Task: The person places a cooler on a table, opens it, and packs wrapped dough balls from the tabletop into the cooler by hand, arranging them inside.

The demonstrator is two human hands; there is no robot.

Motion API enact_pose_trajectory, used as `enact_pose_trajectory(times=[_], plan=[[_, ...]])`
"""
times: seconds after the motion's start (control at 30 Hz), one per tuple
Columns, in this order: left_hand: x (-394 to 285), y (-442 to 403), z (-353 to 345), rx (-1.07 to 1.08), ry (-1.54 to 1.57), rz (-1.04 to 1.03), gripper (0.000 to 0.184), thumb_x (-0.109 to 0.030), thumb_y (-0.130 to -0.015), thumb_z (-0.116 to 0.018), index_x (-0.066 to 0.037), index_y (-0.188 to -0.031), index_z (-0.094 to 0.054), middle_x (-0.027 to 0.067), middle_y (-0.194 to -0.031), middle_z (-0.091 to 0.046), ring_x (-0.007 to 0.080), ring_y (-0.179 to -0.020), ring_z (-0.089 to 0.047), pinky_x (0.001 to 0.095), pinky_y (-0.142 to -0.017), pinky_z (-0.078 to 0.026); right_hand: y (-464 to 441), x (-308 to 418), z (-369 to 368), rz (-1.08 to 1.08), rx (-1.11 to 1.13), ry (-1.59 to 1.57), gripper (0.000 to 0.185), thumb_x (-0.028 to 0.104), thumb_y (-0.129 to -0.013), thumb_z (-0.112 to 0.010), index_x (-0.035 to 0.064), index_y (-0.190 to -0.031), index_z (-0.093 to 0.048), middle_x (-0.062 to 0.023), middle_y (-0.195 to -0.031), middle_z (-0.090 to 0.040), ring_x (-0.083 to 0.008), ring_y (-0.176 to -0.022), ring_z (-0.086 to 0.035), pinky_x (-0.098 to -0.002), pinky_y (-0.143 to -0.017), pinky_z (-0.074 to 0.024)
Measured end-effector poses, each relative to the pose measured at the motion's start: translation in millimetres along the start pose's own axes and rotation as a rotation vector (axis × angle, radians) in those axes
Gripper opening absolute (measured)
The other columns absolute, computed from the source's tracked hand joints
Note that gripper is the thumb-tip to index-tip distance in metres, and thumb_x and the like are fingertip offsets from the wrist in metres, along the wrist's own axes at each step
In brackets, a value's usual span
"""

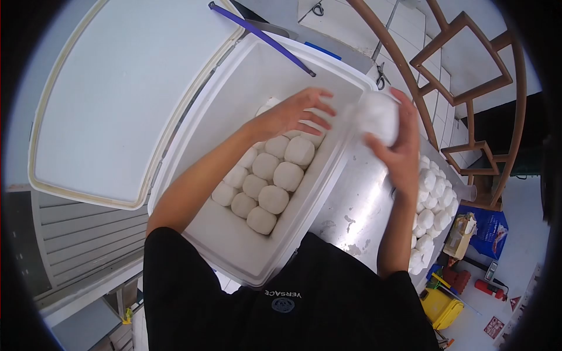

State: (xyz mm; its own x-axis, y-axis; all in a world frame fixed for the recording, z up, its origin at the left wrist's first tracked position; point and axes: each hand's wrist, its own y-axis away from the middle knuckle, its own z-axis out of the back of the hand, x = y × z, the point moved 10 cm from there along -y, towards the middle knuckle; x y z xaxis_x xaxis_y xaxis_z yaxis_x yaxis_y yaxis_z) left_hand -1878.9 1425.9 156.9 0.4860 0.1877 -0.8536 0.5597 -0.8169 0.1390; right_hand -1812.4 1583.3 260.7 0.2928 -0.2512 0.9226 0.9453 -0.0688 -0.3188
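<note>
Head view only. What do I note for the hands?

Hands apart. Left hand (295, 111) hangs over the open box (219, 111), fingers spread, nothing visible in its grasp. Right hand (404, 140) is curled round one white ball (379, 119), thumb on the near side, fingers beyond. Some blur there.

Where is that ball, exactly?

Above the box's right rim, where it borders the metal table (354, 199). From my distant seat I cannot tell which way it is travelling.

How far along, in my judgement?

Partway. Inside the box I count well over ten balls (272, 199), packed close along the table side; some lie behind the left arm, so no exact tally. Floor shows between them and the near end.

And outside it?

More balls stand in a pile (430, 205) at the right, partly masked by the right arm. I log both groups as substantial, so neither reads as finished. Lid (117, 105) is swung back to the left; closing is not yet done.
</note>
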Motion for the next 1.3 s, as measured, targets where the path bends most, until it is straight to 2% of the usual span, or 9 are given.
enact_pose_trajectory(times=[0.13, 0.33, 0.47, 0.6, 0.7, 0.83, 1.0, 1.1, 1.3], plan=[[-32, 9, -17, -0.202, -0.195, -0.081, 0.061, -0.038, -0.088, -0.071, -0.004, -0.132, -0.046, 0.0096, -0.122, -0.058, 0.0214, -0.115, -0.058, 0.0407, -0.095, -0.05, -9, 36, -63, 0.274, 0.08, 0.494, 0.063, 0.005, -0.079, -0.075, 0.0079, -0.136, -0.049, -0.0105, -0.135, -0.052, -0.024, -0.118, -0.055, -0.0349, -0.089, -0.0511], [41, -1, 96, -0.488, -0.297, 0.178, 0.068, -0.034, -0.083, -0.076, 0.002, -0.133, -0.046, 0.0128, -0.124, -0.059, 0.0214, -0.111, -0.059, 0.0359, -0.089, -0.052, 4, -110, 58, -0.083, -0.311, 0.369, 0.027, 0.002, -0.086, -0.06, 0.0026, -0.113, -0.062, -0.0138, -0.118, -0.063, -0.0268, -0.102, -0.064, -0.0343, -0.083, -0.0528], [112, -28, 135, -0.661, -0.509, 0.313, 0.087, -0.04, -0.08, -0.076, 0.011, -0.139, -0.036, 0.0203, -0.127, -0.056, 0.0278, -0.113, -0.058, 0.0344, -0.091, -0.049, 38, -321, 148, -0.328, -0.246, 0.774, 0.042, 0.013, -0.082, -0.065, 0.0033, -0.122, -0.055, -0.0232, -0.116, -0.061, -0.0407, -0.109, -0.058, -0.0453, -0.093, -0.0475], [143, -68, 123, -0.478, -0.902, 0.286, 0.087, -0.05, -0.083, -0.069, 0.0, -0.145, -0.033, 0.0281, -0.129, -0.053, 0.0361, -0.116, -0.056, 0.0417, -0.097, -0.046, 63, -404, 188, -0.507, -0.04, 1.094, 0.085, 0.042, -0.079, -0.073, 0.0083, -0.146, -0.035, -0.0346, -0.139, -0.042, -0.0475, -0.134, -0.036, -0.0503, -0.112, -0.0307], [141, -69, 125, -0.299, -1.197, 0.53, 0.083, -0.054, -0.085, -0.063, -0.007, -0.146, -0.034, 0.0287, -0.129, -0.053, 0.0396, -0.116, -0.056, 0.0447, -0.099, -0.043, 71, -452, 199, -0.512, 0.124, 1.239, 0.083, 0.044, -0.079, -0.072, 0.0129, -0.147, -0.036, -0.033, -0.133, -0.047, -0.0478, -0.13, -0.04, -0.053, -0.11, -0.0333], [147, -57, 115, -0.038, -1.195, 0.642, 0.081, -0.057, -0.088, -0.056, -0.008, -0.147, -0.033, 0.0222, -0.139, -0.048, 0.0411, -0.122, -0.051, 0.0431, -0.102, -0.042, 83, -430, 169, -0.63, 0.075, 1.129, 0.074, 0.041, -0.078, -0.073, 0.0222, -0.142, -0.042, -0.0294, -0.13, -0.045, -0.0496, -0.123, -0.044, -0.0536, -0.103, -0.04], [148, -58, 110, -0.253, -1.482, 0.506, 0.077, -0.054, -0.092, -0.054, -0.005, -0.148, -0.033, 0.0232, -0.144, -0.041, 0.0347, -0.126, -0.049, 0.041, -0.105, -0.04, 130, -369, 97, -0.623, 0.057, 1.118, 0.069, 0.032, -0.076, -0.077, 0.0207, -0.136, -0.046, -0.0238, -0.13, -0.047, -0.0446, -0.112, -0.055, -0.0508, -0.089, -0.0518], [108, -50, 91, -0.148, -1.472, 0.317, 0.067, -0.05, -0.094, -0.053, -0.002, -0.14, -0.043, 0.0215, -0.136, -0.049, 0.0311, -0.118, -0.056, 0.0401, -0.1, -0.044, 168, -383, 96, -0.932, -0.171, 0.082, 0.065, 0.027, -0.078, -0.077, 0.0144, -0.135, -0.047, -0.0183, -0.123, -0.053, -0.0314, -0.103, -0.061, -0.0414, -0.08, -0.0564], [-22, 4, -34, -0.117, -0.66, 0.277, 0.056, -0.049, -0.093, -0.06, 0.002, -0.117, -0.054, 0.014, -0.101, -0.066, 0.0208, -0.082, -0.066, 0.0315, -0.074, -0.054, 70, -79, 55, -0.202, -0.211, 0.155, 0.066, 0.012, -0.079, -0.078, 0.0046, -0.137, -0.047, -0.0115, -0.133, -0.051, -0.0229, -0.116, -0.054, -0.0346, -0.092, -0.05]])
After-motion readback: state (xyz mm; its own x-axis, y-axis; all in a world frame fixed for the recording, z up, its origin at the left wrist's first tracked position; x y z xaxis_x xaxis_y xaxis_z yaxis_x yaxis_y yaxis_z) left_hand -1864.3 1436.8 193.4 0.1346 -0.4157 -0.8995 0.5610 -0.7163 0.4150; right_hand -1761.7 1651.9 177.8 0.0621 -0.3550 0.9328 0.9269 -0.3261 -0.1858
